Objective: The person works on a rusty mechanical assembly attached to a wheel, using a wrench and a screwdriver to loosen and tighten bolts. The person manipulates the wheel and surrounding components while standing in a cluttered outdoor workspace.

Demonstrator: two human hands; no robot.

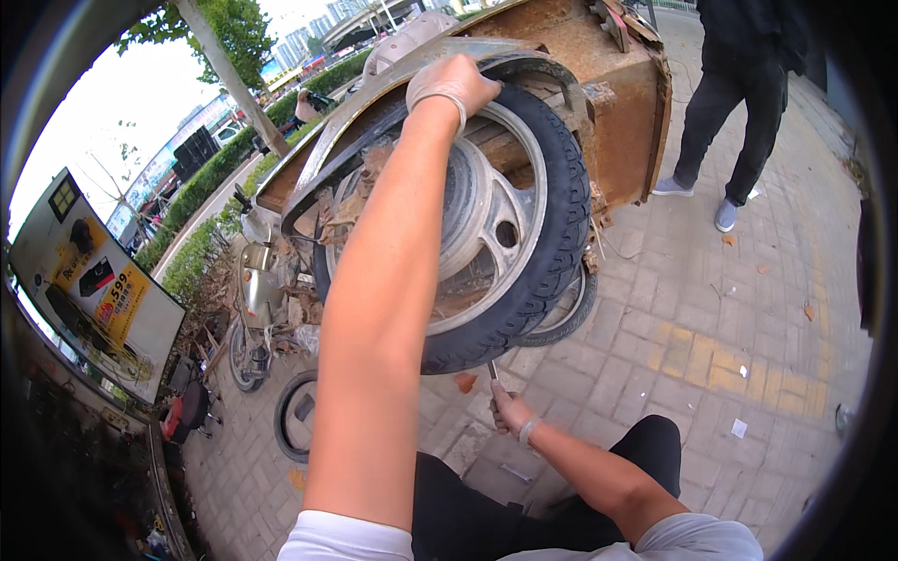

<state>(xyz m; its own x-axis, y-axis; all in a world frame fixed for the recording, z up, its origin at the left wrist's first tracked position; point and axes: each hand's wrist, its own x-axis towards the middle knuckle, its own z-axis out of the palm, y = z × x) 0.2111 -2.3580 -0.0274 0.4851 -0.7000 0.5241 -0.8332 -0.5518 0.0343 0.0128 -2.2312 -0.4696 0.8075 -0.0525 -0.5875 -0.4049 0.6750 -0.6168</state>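
Observation:
A wheel with a black treaded tyre (pixel 561 220) and a grey cast rim (pixel 524 210) stands before me, mounted at the side of a rusty three-wheeled cart. My left hand (pixel 456 91), in a thin see-through glove, is closed over the top of the tyre, just under the fender; its fingertips are hidden. Low down, my right hand (pixel 511 412), also gloved, wraps round a slim metal lever (pixel 493 370). The lever's upper end meets the bottom of the tyre; whether it sits under the bead I cannot tell. My left forearm covers part of the rim.
The cart's rusty box (pixel 629 131) rises behind the wheel. A second wheel (pixel 571 313) lies below it. On the paving are a loose tyre (pixel 292 416) and a wrench (pixel 515 473). A person in dark trousers (pixel 734 103) stands at right; a scooter (pixel 257 290) is at left.

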